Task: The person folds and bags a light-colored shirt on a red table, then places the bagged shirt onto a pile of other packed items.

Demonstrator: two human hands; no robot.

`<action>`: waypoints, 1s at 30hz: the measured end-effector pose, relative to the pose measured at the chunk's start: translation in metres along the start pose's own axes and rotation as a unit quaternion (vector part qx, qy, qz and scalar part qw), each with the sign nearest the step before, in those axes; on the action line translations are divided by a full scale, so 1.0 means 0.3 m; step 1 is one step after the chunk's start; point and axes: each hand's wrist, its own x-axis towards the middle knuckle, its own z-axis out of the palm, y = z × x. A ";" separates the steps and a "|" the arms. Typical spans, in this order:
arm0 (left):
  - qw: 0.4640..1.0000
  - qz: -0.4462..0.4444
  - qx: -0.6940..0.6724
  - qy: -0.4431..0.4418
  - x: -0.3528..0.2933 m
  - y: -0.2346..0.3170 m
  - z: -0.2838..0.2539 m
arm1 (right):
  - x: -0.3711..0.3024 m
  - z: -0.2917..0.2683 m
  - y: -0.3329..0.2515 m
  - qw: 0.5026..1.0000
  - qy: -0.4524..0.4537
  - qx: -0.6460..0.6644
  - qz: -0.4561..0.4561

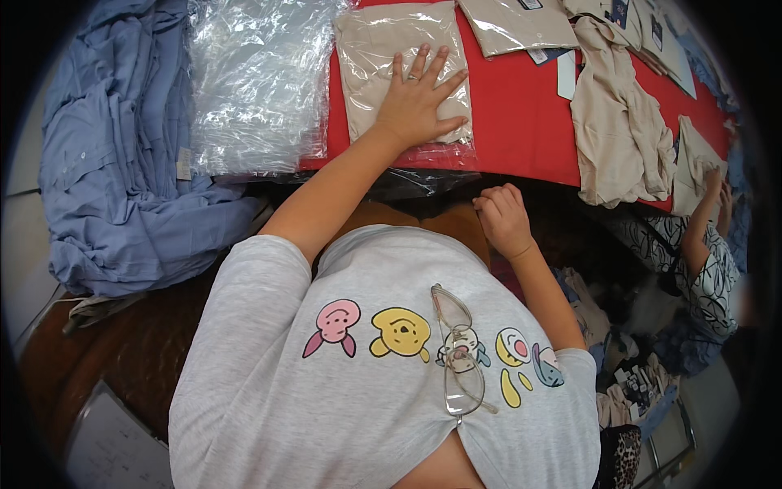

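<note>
My left hand (pixel 419 102) lies flat with its fingers spread on a folded beige garment (pixel 366 57) in a clear plastic bag. The bag's lower end reaches the front edge of a red-covered table (pixel 517 122). Just below that edge, my right hand (pixel 501 218) is closed with its fingers curled in; whatever it may hold is hidden. Left of the bagged garment sits a stack of clear plastic bags (pixel 257 90). Dark clear plastic (pixel 423 182) shows under the table edge between my arms.
Blue garments (pixel 114 163) are piled at the left. Another bagged beige garment (pixel 521 24) lies at the back, and a loose beige garment (pixel 615 114) drapes over the edge at the right. A co-worker (pixel 705 253) handles beige cloth at the far right, near heaped clothes (pixel 643 391).
</note>
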 end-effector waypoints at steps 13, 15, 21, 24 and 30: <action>1.000 0.005 0.011 0.012 -0.007 -0.003 0.016 | 0.090 0.007 0.066 0.992 0.019 -0.089 -0.092; 1.000 0.006 0.004 0.015 -0.005 0.004 0.014 | 0.057 0.023 0.041 0.994 0.027 -0.072 -0.073; 1.000 0.013 -0.004 -0.001 -0.028 0.002 -0.003 | 0.044 0.019 -0.004 0.997 0.069 -0.033 -0.023; 0.996 0.063 -0.028 -0.050 -0.128 0.032 -0.041 | 0.096 -0.017 -0.009 0.997 0.075 0.008 -0.004; 0.966 0.091 -0.123 -0.209 -0.481 0.032 -0.242 | 0.214 -0.104 -0.004 0.991 0.008 0.128 0.026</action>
